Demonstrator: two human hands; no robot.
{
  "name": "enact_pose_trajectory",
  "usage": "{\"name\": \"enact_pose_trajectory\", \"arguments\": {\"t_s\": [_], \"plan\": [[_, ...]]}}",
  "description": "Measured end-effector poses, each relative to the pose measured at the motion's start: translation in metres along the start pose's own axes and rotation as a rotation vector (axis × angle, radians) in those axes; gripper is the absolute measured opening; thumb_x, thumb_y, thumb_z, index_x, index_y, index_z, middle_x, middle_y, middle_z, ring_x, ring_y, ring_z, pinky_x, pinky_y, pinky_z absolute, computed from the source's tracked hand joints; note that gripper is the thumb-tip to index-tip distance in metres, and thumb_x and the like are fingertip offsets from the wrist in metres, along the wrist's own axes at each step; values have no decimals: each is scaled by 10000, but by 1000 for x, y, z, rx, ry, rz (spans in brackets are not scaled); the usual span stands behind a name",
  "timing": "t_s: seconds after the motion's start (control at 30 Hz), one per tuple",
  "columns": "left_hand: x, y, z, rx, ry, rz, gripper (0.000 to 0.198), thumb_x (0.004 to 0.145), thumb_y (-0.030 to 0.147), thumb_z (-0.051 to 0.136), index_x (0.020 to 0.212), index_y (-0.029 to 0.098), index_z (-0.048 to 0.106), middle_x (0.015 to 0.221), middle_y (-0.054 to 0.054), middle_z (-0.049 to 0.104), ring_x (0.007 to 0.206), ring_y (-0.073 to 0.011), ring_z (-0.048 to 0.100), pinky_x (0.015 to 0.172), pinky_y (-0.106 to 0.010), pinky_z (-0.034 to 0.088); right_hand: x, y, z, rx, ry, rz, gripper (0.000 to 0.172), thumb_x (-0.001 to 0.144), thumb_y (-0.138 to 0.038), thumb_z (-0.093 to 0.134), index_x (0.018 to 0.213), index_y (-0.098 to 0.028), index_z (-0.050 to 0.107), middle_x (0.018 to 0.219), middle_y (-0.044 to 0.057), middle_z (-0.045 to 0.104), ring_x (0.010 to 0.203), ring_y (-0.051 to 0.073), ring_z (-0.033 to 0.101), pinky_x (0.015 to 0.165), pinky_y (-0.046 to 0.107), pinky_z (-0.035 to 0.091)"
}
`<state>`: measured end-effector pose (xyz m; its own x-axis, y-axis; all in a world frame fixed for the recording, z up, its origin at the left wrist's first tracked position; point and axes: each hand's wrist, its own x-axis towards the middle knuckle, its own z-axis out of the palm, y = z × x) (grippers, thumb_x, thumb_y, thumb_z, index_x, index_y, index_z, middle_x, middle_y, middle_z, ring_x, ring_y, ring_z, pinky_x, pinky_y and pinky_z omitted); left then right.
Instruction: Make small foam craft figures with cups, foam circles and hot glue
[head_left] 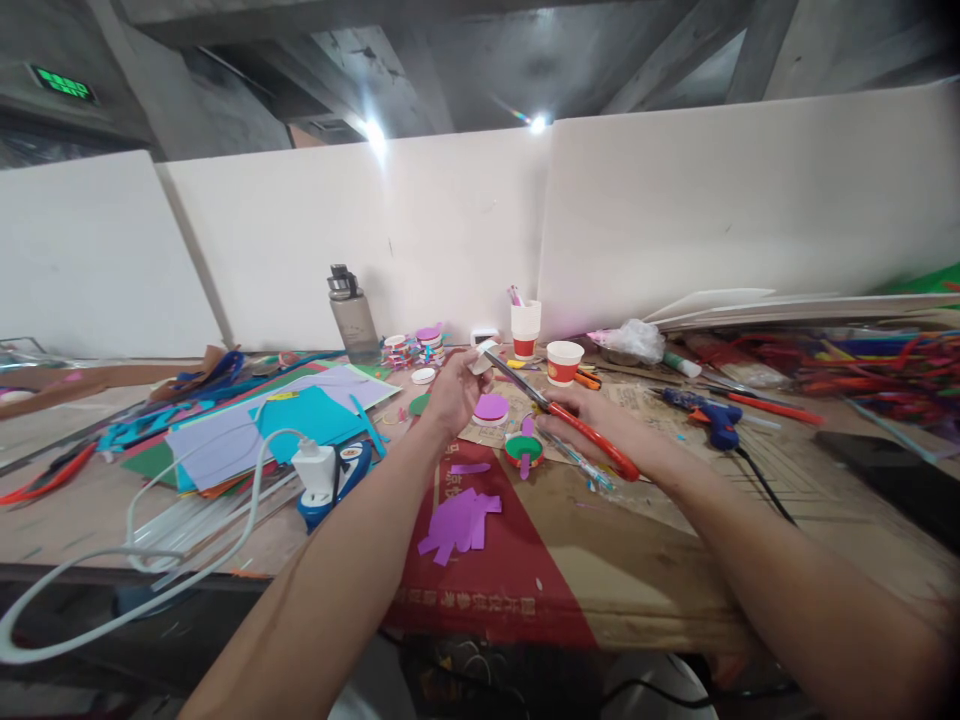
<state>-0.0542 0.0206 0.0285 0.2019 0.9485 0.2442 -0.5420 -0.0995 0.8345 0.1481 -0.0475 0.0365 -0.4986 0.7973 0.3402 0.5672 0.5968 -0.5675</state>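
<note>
My left hand (pixel 452 392) is closed on a small white piece (pixel 484 361), perhaps of paper or a cup, held above the table. In my right hand (pixel 583 418) are scissors with red handles (pixel 589 437), their blades reaching the white piece; whether they bite into it I cannot tell. Below the hands lie a round purple-topped disc (pixel 491 408) and a green-centred round piece (pixel 523 450) with purple strips across it. Nearer to me, a heap of purple paper strips (pixel 463 522) rests on the red part of a cardboard sheet (pixel 510 590).
Behind stand paper cups (pixel 565 364) and a grey bottle (pixel 354 318). Coloured paper sheets (pixel 307 418) and a power strip with a white plug (pixel 319 470) are on the left. To the right lies a blue glue gun (pixel 716 425) with a black cord.
</note>
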Motion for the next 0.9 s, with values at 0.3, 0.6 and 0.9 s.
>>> {"name": "enact_pose_trajectory", "arguments": {"t_s": [0.3, 0.6, 0.9], "plan": [[2, -2, -1, 8, 24, 2, 298, 740, 261, 583, 979, 123, 695, 697, -20, 562, 596, -109, 437, 540, -228, 336, 2, 0, 7, 11, 5, 22, 247, 896, -354, 466, 694, -213, 447, 636, -14, 490, 607, 138, 460, 572, 260, 355], [3, -4, -2, 43, 4, 47, 284, 730, 266, 596, 956, 126, 697, 697, -21, 559, 592, -111, 422, 533, -235, 330, -1, -9, 8, 189, -46, 176, 161, 880, -312, 484, 753, -213, 495, 571, -53, 457, 501, 111, 415, 509, 248, 337], [-1, -2, 0, 38, 24, 38, 311, 733, 257, 606, 1004, 133, 697, 736, -26, 600, 593, -101, 444, 537, -222, 355, -3, -9, 9, 252, -74, 244, 175, 871, -351, 493, 759, -219, 470, 566, -67, 435, 410, 94, 395, 415, 240, 318]]}}
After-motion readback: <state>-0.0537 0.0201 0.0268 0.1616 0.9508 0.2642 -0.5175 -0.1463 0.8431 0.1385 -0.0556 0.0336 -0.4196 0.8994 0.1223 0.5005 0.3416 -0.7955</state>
